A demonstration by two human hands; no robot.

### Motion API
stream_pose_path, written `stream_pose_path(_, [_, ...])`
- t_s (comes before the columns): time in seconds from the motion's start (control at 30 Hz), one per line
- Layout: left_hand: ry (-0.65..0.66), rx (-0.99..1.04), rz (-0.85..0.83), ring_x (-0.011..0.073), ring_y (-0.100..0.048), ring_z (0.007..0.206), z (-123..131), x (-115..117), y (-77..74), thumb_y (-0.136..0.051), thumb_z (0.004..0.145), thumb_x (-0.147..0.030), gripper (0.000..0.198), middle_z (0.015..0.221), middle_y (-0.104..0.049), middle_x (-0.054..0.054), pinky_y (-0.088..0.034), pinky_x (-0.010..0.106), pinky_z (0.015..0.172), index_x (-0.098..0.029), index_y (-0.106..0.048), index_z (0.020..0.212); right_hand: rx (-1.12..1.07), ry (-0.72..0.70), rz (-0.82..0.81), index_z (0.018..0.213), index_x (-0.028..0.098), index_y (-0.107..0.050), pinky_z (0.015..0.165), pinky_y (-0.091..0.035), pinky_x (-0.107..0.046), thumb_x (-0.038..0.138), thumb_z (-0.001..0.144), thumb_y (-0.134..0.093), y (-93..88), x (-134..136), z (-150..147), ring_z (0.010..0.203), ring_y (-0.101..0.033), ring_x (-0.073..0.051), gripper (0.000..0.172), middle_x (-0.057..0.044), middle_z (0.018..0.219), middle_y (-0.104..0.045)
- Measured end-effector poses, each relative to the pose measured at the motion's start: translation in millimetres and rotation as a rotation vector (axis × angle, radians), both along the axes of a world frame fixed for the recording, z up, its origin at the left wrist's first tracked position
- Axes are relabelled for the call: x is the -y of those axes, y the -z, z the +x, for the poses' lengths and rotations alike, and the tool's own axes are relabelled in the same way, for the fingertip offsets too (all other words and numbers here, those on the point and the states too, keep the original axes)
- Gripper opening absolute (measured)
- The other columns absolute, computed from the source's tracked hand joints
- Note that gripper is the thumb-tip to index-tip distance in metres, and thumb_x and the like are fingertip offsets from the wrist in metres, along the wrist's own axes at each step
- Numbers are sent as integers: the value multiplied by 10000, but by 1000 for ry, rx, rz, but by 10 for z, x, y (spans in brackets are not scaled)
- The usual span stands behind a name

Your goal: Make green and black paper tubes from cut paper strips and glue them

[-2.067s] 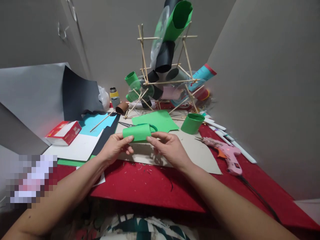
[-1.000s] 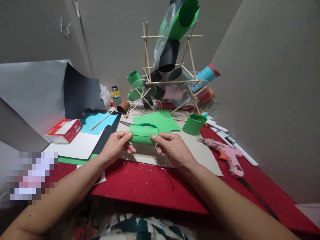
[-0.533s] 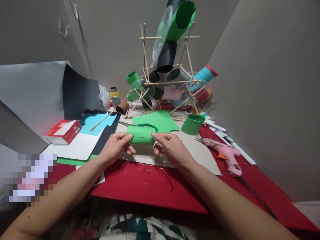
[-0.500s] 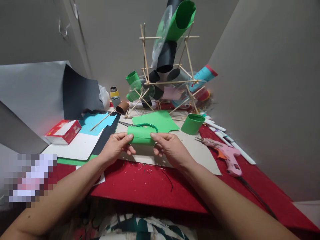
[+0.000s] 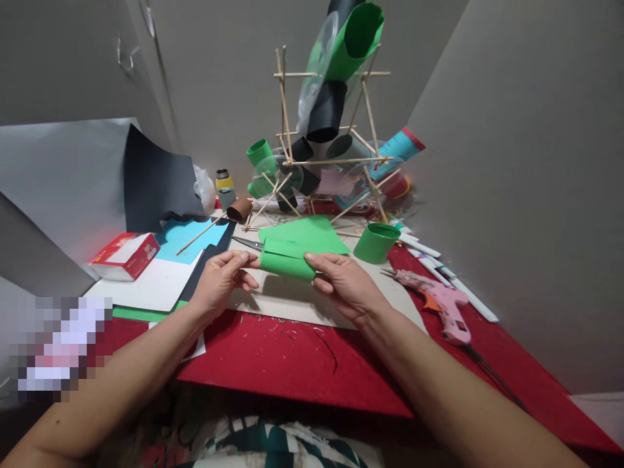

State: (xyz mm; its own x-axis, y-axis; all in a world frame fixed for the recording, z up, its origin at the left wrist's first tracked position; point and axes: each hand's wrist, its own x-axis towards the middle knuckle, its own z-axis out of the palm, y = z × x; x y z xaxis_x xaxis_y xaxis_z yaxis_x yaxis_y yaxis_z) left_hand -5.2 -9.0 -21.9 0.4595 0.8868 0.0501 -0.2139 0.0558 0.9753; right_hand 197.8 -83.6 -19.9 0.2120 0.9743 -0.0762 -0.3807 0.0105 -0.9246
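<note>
Green paper tube (image 5: 287,265), raised over the pale board (image 5: 400,299) on the red surface (image 5: 273,364) | its overlapping seam could spring open if the pinch slips | right hand (image 5: 344,279) grips the right end, thumb on top, fingers beneath | left hand (image 5: 219,279) curls at the left end, its fingers' hold unclear | both forearms angle inward

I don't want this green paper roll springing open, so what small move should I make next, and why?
Probably bring your left hand in to pinch the left end of the green paper roll. Your right hand grips its right end, but your left thumb appears off the paper, and the dark seam along the roll suggests the edge may not lie flat.
</note>
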Motion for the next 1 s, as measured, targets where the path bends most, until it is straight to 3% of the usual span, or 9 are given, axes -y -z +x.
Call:
stream_pose_path(0.23, [-80, 57, 2, 72, -608, 475, -10, -26, 7, -643, 823, -323, 170, 829, -729, 45, -453, 195, 461, -154, -664, 831, -323, -33, -76, 662, 174, -508, 285, -239, -115, 209, 572, -878, -10, -28, 106, 297, -301, 4, 382, 130, 455, -416])
stream_pose_path(0.53, [-57, 80, -42, 70, -574, 438, 2, 3, -7, -613, 829, -298, 164, 701, -692, 25, -423, 196, 449, -143, -667, 835, -365, -79, 30, 711, 191, -545, 300, -298, -96, 222, 623, -846, -22, 41, 316, 264, -270, 25, 315, 135, 500, -536])
stream_pose_path(0.67, [-31, 77, -55, 68, -568, 442, -2, 31, -7, -621, 823, -307, 173, 692, -682, 17, -423, 199, 458, -143, -670, 845, -273, -117, 102, 766, 210, -622, 308, -288, -99, 296, 662, -825, 75, 57, 364, 267, -217, 41, 244, 97, 680, -677])
stream_pose_path(0.83, [11, 88, -62, 63, -559, 435, -9, 51, 0, -617, 815, -320, 192, 684, -672, 12, -417, 199, 459, -138, -675, 837, -107, -100, 120, 699, 225, -602, 306, -250, -120, 393, 676, -801, 155, 33, 368, 268, -131, 30, 262, 104, 651, -657])
stream_pose_path(1.0, [-21, 109, -36, 66, -556, 427, -33, 82, -57, -626, 798, -323, 197, 691, -682, 31, -414, 193, 447, -131, -673, 798, 50, -83, 78, 668, 202, -568, 339, -269, -147, 419, 686, -802, 125, -29, 288, 297, -208, 8, 320, 86, 577, -578])
